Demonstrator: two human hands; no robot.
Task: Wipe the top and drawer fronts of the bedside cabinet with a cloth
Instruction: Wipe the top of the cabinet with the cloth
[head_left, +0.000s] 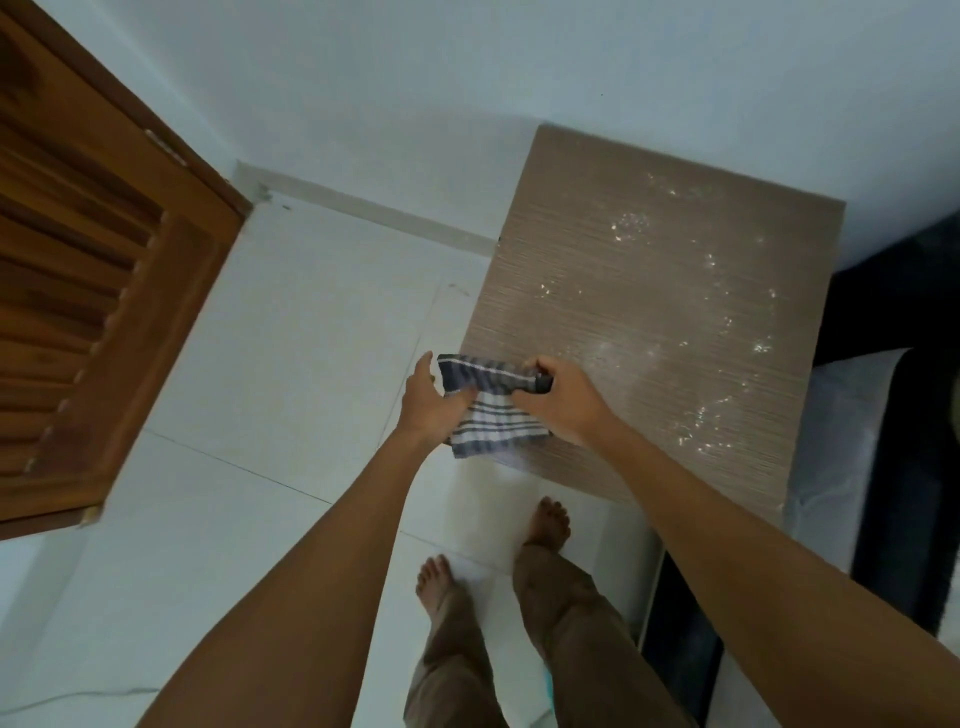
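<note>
A: Cloth, position?
B: A blue-and-white striped cloth (493, 415) is held over the near left corner of the bedside cabinet top (649, 312), stretched between both hands.
A: Grips?
B: On the left hand (431, 402), fingers are curled into the cloth's left side and the thumb is raised clear. On the right hand (563, 397), fingers are closed round the dark upper edge.
A: Surface?
B: Brown woodgrain. White specks (631, 223) are scattered down its right half, apart from the cloth.
A: Surroundings?
B: A louvred wooden door (104, 312) is noted at left, and a white tiled floor (311, 338) below. Bare feet (548, 522) are planted near the cabinet's front edge.
</note>
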